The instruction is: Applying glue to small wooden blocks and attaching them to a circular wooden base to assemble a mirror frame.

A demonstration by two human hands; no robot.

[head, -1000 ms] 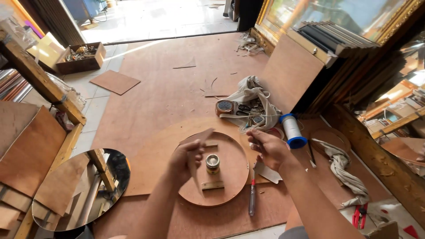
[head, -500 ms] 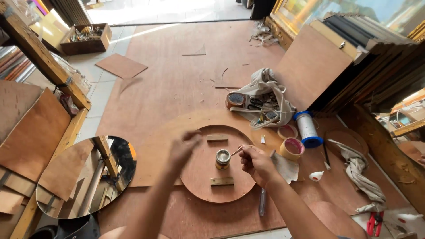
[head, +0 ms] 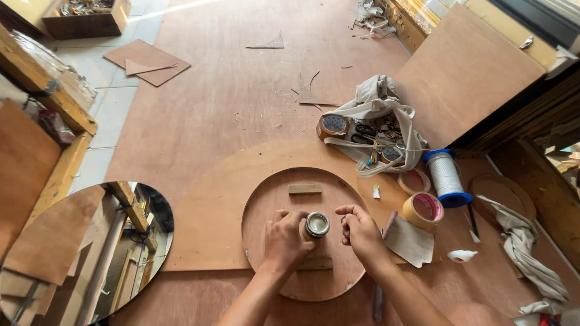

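Bare plywood floor [head: 241, 102] ahead offers open passage. Right side obstructed: tape rolls [head: 423, 208], thread spool [head: 447, 178], cloth bag [head: 377, 124]. Round mirror [head: 84, 253] blocks left.

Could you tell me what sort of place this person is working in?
Probably a woodworking or framing workshop: plywood sheets cover the floor, a round wooden disc lies under the hands, a round mirror lies beside it, and tape rolls sit nearby.

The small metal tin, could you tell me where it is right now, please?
In the head view the small metal tin sits near the middle of the round wooden board, gripped by the left hand, with the right hand just beside it.
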